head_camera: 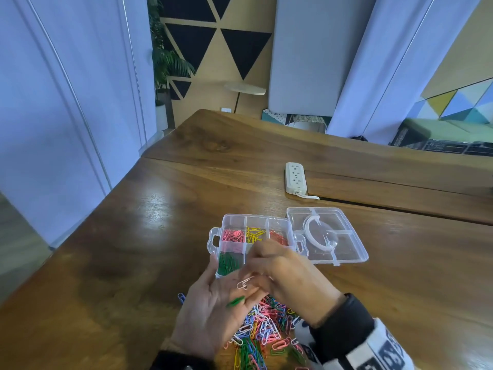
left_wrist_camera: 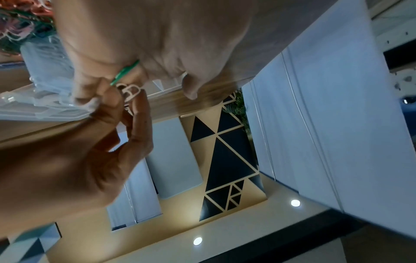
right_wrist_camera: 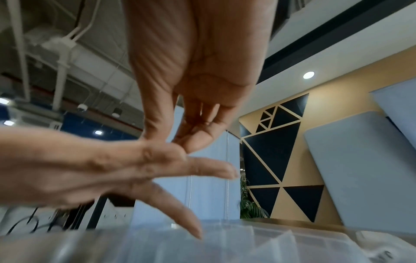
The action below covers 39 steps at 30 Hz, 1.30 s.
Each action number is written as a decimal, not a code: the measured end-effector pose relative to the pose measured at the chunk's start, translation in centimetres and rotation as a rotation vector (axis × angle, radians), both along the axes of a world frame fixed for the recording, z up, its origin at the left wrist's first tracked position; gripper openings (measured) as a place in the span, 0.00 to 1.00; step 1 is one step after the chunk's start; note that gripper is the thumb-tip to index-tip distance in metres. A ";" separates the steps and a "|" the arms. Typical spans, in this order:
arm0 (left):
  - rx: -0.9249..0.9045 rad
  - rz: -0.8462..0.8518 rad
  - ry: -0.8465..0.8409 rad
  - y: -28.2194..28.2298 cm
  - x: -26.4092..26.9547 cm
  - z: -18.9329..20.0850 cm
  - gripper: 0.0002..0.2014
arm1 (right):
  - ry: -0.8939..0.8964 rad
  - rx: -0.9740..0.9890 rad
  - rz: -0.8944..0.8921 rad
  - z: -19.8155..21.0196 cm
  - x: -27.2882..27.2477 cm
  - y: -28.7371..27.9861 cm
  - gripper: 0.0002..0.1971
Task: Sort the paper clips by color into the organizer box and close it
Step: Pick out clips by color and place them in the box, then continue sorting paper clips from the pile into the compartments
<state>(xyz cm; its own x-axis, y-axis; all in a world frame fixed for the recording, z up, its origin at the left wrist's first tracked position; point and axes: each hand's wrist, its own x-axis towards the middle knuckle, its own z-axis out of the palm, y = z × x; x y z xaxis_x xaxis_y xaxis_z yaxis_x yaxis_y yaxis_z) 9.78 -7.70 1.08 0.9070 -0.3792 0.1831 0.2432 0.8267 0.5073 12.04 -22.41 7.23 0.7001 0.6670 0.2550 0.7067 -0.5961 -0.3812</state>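
Observation:
The clear organizer box [head_camera: 216, 236] stands open on the table, its lid [head_camera: 346, 231] laid flat to the right. Its compartments hold pink [head_camera: 233, 235], yellow [head_camera: 254, 233], red [head_camera: 278, 236] and green clips [head_camera: 229, 263]. My left hand [head_camera: 210, 313] is held palm up in front of the box. A green clip [head_camera: 236, 301] [left_wrist_camera: 124, 73] and a white clip [head_camera: 245, 283] [left_wrist_camera: 130, 91] lie on its straight fingers. My right hand [head_camera: 282, 271] [left_wrist_camera: 67, 151] reaches over it, its thumb and fingertips [right_wrist_camera: 180, 142] pinching the white clip. A mixed pile of clips [head_camera: 266, 332] lies beneath both hands.
A white power strip [head_camera: 295, 177] with its cord lies behind the box. One blue clip [head_camera: 181, 297] sits apart, left of the pile. The wooden table [head_camera: 133, 249] has a seam running across behind the box, and its left edge drops off near white panels.

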 end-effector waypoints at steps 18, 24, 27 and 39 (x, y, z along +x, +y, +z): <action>-0.025 -0.088 0.472 -1.0 -1.2 1.9 0.35 | -0.185 -0.034 0.187 0.1 -0.9 -1.6 0.03; 0.079 0.095 0.665 0.8 -2.2 1.9 0.22 | 0.093 0.074 -0.051 0.8 0.5 -3.3 0.06; 0.303 0.039 0.627 2.7 -3.0 3.5 0.08 | 0.179 -0.059 -0.216 0.9 2.6 -4.4 0.07; 2.021 -0.094 -0.172 1.5 7.5 6.9 0.19 | 0.170 -0.432 -0.276 -1.0 4.5 -2.8 0.10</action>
<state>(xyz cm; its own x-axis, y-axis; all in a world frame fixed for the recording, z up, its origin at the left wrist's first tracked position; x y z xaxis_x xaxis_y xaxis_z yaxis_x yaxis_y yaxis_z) 17.27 -6.19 8.02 0.8993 -0.1462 -0.4121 0.1010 -0.8474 0.5213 16.50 -25.21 6.26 0.8716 0.4716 -0.1340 0.4515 -0.8786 -0.1558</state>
